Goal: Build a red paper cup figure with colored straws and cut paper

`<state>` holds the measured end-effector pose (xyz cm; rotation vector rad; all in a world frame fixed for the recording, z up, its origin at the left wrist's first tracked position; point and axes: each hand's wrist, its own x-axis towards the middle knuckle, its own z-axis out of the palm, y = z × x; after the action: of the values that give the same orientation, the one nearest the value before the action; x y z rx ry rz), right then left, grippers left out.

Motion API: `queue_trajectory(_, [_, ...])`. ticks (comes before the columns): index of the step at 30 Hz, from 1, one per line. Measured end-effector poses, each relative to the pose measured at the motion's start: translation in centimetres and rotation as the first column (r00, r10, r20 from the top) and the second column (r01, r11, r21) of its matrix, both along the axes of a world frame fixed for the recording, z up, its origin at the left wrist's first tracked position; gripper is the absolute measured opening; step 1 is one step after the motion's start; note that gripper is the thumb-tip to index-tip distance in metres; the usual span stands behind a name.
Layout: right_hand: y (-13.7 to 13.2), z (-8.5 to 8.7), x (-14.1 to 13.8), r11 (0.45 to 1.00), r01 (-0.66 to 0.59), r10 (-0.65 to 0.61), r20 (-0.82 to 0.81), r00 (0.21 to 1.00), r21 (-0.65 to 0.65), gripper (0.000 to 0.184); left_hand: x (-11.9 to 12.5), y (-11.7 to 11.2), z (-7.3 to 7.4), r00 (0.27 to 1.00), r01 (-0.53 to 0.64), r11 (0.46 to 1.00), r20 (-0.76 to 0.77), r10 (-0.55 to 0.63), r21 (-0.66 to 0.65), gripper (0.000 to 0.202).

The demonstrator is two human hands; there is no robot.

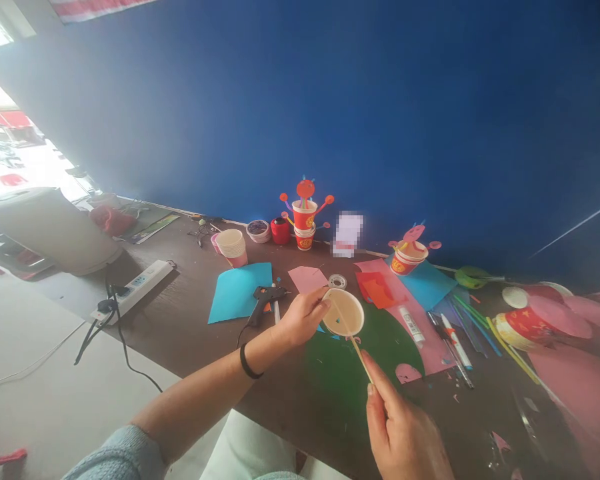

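While the left hand [305, 320] has its thumb and forefinger clamped on the left edge of a paper cup [353, 308] near the centre of the frame, the right hand [405, 427], at lower right of centre, pinches a thin stick [359, 353] between thumb and index finger. Setting the stick inside the cup seems to call for a steady rim and a light push, since hard squeezing would probably buckle the paper wall; short strokes from the right wrist should give better control than moving the whole arm.

The cup's mouth tilts toward the camera, just right of the left fingertips, above a green paper sheet [380, 357]. From the right fingers the stick slants up and leftward across the near rim into the cup, its far part close to the left thumb; whether its end touches the wall, I cannot tell. A black glue gun [266, 297] lies left of centre, beyond the left forearm.
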<state>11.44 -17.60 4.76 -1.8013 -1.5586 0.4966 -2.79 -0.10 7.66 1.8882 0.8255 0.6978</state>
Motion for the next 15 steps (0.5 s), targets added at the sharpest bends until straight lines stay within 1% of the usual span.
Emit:
queue_trajectory(1, [0.0, 0.3, -0.1, 1.0, 0.006, -0.009, -0.105, 0.994, -0.025, 0.045, -0.1, 0.0, 0.1, 1.0, 0.007, 1.0, 0.016, -0.007, 0.003, 0.034])
queue_trajectory(2, [0.1, 0.6, -0.2, 0.998, 0.015, -0.029, -0.238, 0.971, -0.062, 0.044, -0.1, 0.0, 0.2, 0.999, 0.018, 1.0, 0.05, -0.018, -0.007, 0.037])
queue_trajectory(3, [0.2, 1.0, -0.3, 0.994, 0.022, -0.061, -0.381, 0.923, -0.107, 0.045, -0.2, 0.0, 0.3, 0.995, 0.039, 0.999, 0.096, -0.036, -0.031, 0.04])
queue_trajectory(4, [0.3, 1.4, -0.2, 0.988, 0.021, -0.1, -0.518, 0.849, -0.156, 0.046, -0.3, 0.0, 0.4, 0.987, 0.067, 0.996, 0.152, -0.056, -0.064, 0.042])
queue_trajectory(6, [0.4, 1.9, 0.0, 0.975, -0.012, -0.161, -0.739, 0.654, -0.224, 0.05, -0.4, 0.0, 0.4, 0.959, 0.143, 0.981, 0.264, -0.105, -0.131, 0.048])
queue_trajectory(8, [0.5, 1.9, 0.4, 0.968, -0.046, -0.2, -0.872, 0.447, -0.246, 0.051, -0.4, -0.1, 0.3, 0.94, 0.187, 0.972, 0.313, -0.136, -0.141, 0.061])
queue_trajectory(9, [0.5, 1.8, 0.6, 0.966, -0.056, -0.215, -0.907, 0.361, -0.252, 0.05, -0.4, -0.2, 0.1, 0.941, 0.185, 0.975, 0.307, -0.141, -0.121, 0.071])
queue_trajectory(10, [0.5, 1.6, 0.8, 0.964, -0.066, -0.228, -0.927, 0.296, -0.258, 0.049, -0.3, -0.3, 0.0, 0.947, 0.172, 0.981, 0.288, -0.14, -0.091, 0.079])
queue_trajectory(11, [0.4, 1.3, 1.0, 0.961, -0.08, -0.237, -0.937, 0.256, -0.264, 0.048, -0.2, -0.4, -0.1, 0.957, 0.152, 0.987, 0.26, -0.132, -0.057, 0.084])
queue_trajectory(12, [0.4, 1.1, 1.2, 0.959, -0.093, -0.238, -0.941, 0.241, -0.267, 0.048, 0.0, -0.5, -0.3, 0.965, 0.127, 0.992, 0.232, -0.119, -0.022, 0.084])
queue_trajectory(13, [0.3, 0.8, 1.3, 0.959, -0.098, -0.233, -0.938, 0.257, -0.265, 0.048, 0.1, -0.7, -0.4, 0.972, 0.109, 0.994, 0.208, -0.108, 0.009, 0.083])
queue_trajectory(14, [0.2, 0.6, 1.5, 0.962, -0.092, -0.22, -0.927, 0.305, -0.258, 0.048, 0.2, -0.8, -0.4, 0.977, 0.094, 0.995, 0.188, -0.1, 0.039, 0.081])
queue_trajectory(15, [0.1, 0.5, 1.6, 0.966, -0.071, -0.202, -0.901, 0.383, -0.247, 0.048, 0.3, -0.8, -0.4, 0.982, 0.084, 0.994, 0.165, -0.094, 0.069, 0.08])
